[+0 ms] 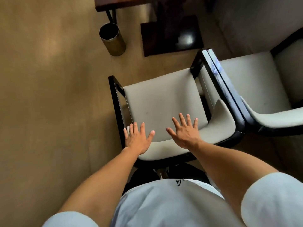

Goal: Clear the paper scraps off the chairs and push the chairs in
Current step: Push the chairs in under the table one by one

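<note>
A chair (164, 99) with a pale cushioned seat and black frame stands right below me, seen from above its backrest. My left hand (138, 138) is spread flat over the backrest's left end, fingers apart, holding nothing. My right hand (185, 130) is spread over the backrest near its middle, also holding nothing. A small white scrap (128, 129) shows beside my left little finger, at the seat's left rear corner. A second chair (255, 82) of the same kind stands close on the right, its black armrest against the first chair's.
A brass-coloured cylindrical bin (112, 39) stands on the tan floor ahead of the chair, to the left. A dark wooden table (114, 3) with a dark base plate (170, 36) is at the top. Open floor lies to the left.
</note>
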